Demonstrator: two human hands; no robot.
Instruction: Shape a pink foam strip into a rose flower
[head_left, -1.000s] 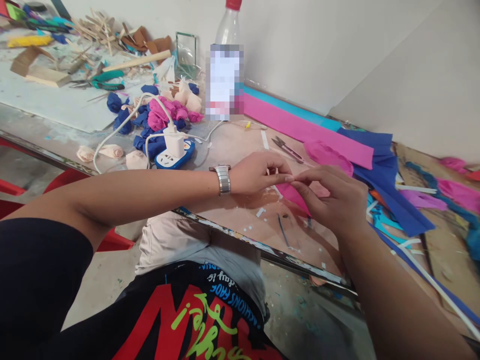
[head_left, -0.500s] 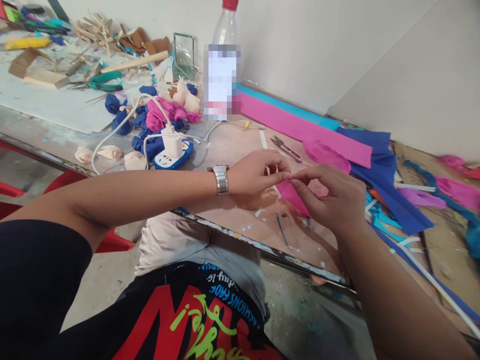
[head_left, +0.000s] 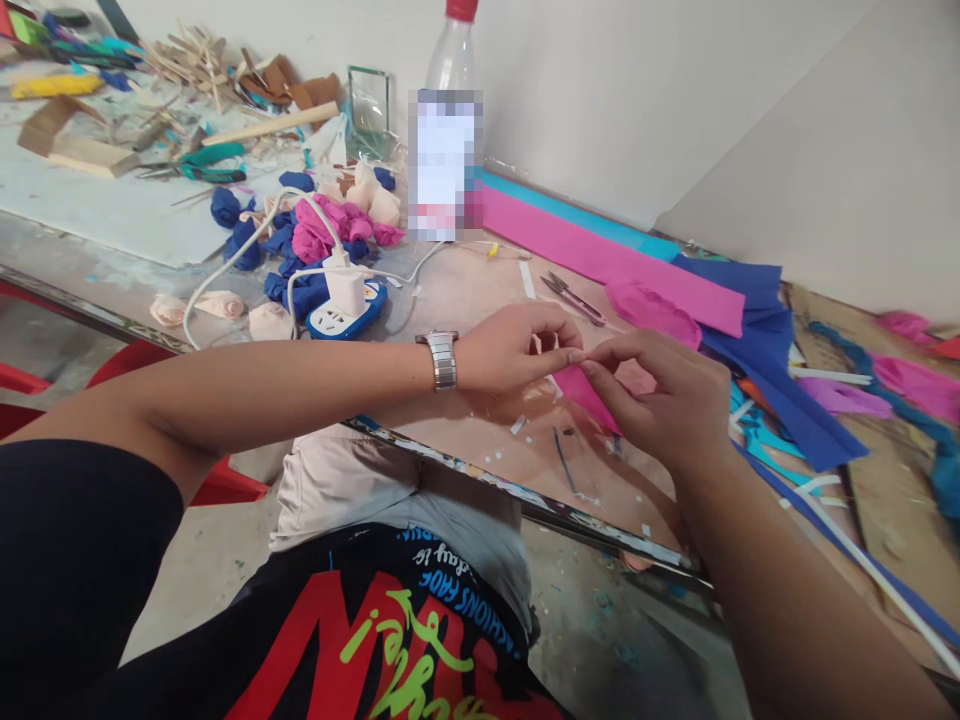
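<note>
Over the table, my left hand (head_left: 521, 347), with a silver watch (head_left: 442, 360) on the wrist, is closed in a pinch of thumb and forefinger. My right hand (head_left: 656, 385) pinches too, and its fingertips meet those of the left. A piece of bright pink crepe paper (head_left: 586, 393) shows just under the joined fingertips, partly hidden by the right hand; its upper edge runs into the pinch. Behind the hands lie small thread snips (head_left: 572, 298) and a crumpled pink paper piece (head_left: 652, 308).
Folded pink (head_left: 615, 255) and blue crepe paper (head_left: 780, 350) lie at the right. Left of my hands sit a power strip (head_left: 346, 312) with a white cable and several rolled paper flowers (head_left: 322, 225). A bottle (head_left: 452, 60) stands behind a blurred phone (head_left: 442, 165). Pliers (head_left: 210, 160) lie farther left.
Both hands stay almost in place, with fingertips together. The fingers shift slightly, and the speck of pink seen between the tips earlier is now mostly covered.
</note>
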